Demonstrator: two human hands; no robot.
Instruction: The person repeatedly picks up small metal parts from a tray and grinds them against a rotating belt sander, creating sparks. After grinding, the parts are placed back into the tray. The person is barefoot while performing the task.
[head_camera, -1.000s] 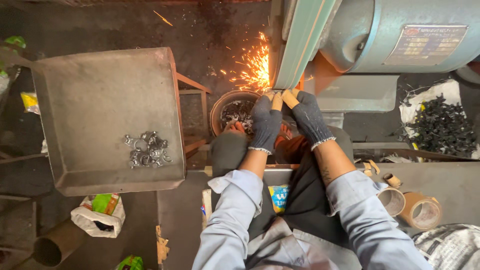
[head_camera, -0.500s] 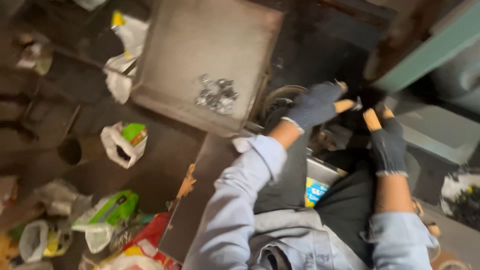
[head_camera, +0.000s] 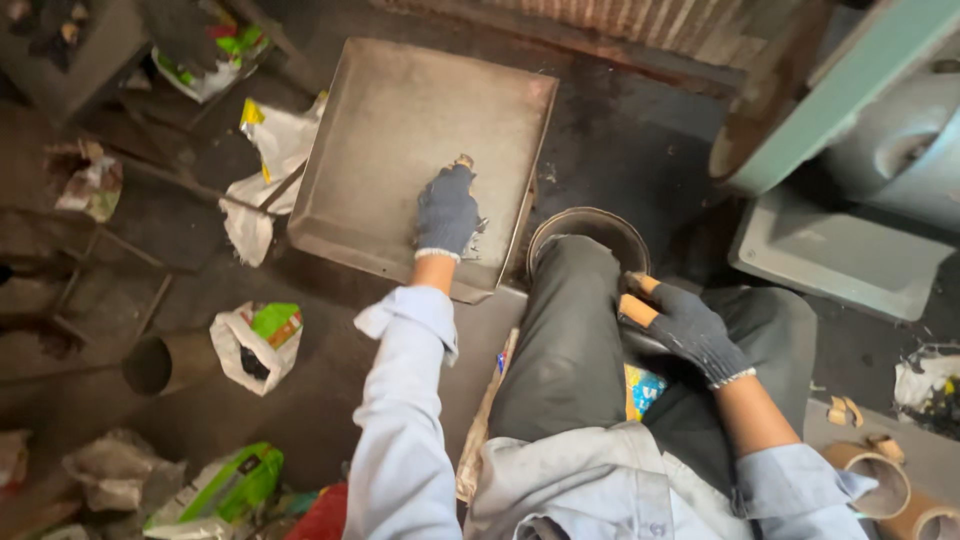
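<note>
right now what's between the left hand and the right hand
In the head view, a round dark bowl on the floor and the person's raised knee in dark trousers lie between the left hand in the metal tray and the right hand.

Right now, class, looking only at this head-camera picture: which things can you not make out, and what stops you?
- Small metal pieces in the tray: covered by the gloved left hand.
- Whether that hand grips any: fingers curl underneath.
- Round container: its contents are dark, partly behind the knee.
- Green machine: cut off by the top and right edges.
- Right hand: seems empty, palm hidden.

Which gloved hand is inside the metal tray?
The left hand: it reaches into the tray, while the right hand rests on the person's lap.
</note>
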